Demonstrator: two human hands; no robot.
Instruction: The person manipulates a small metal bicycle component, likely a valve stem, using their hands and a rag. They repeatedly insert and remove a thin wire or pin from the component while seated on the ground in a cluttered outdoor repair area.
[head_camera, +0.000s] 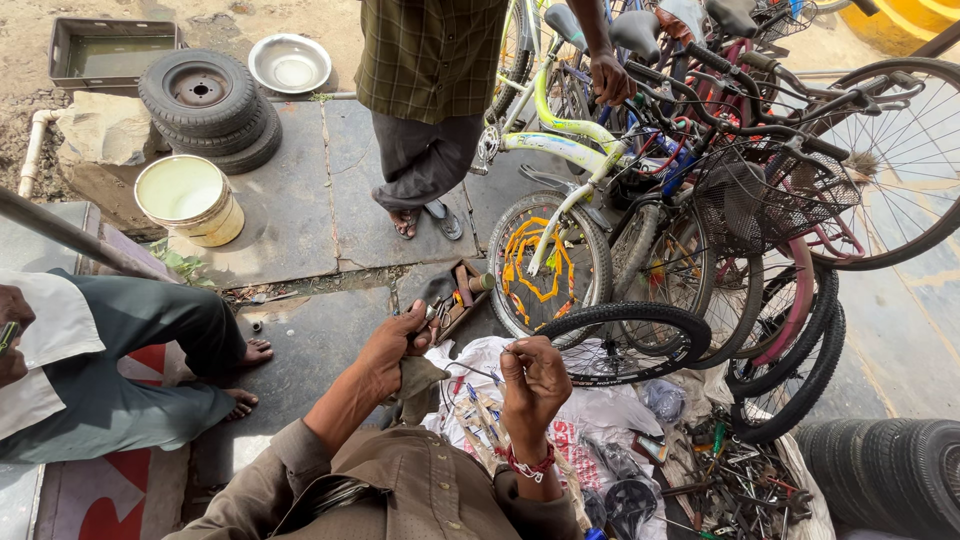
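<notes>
My left hand (395, 345) is closed around a small metal tool, with a dark rag hanging under the wrist. My right hand (533, 378), with a red thread band on the wrist, pinches something thin and small between its fingertips; I cannot tell what it is. A loose bicycle wheel (640, 322) with a black tyre lies just beyond my right hand. Below both hands a white cloth (600, 410) holds several small parts.
A standing person in a checked shirt (425, 60) holds a yellow-green bicycle (560, 140) among several parked bicycles. A seated person's legs (130, 360) are at left. Stacked tyres (205, 100), a bucket of water (190, 198), a metal bowl (290, 62) and a tool pile (740, 480) surround me.
</notes>
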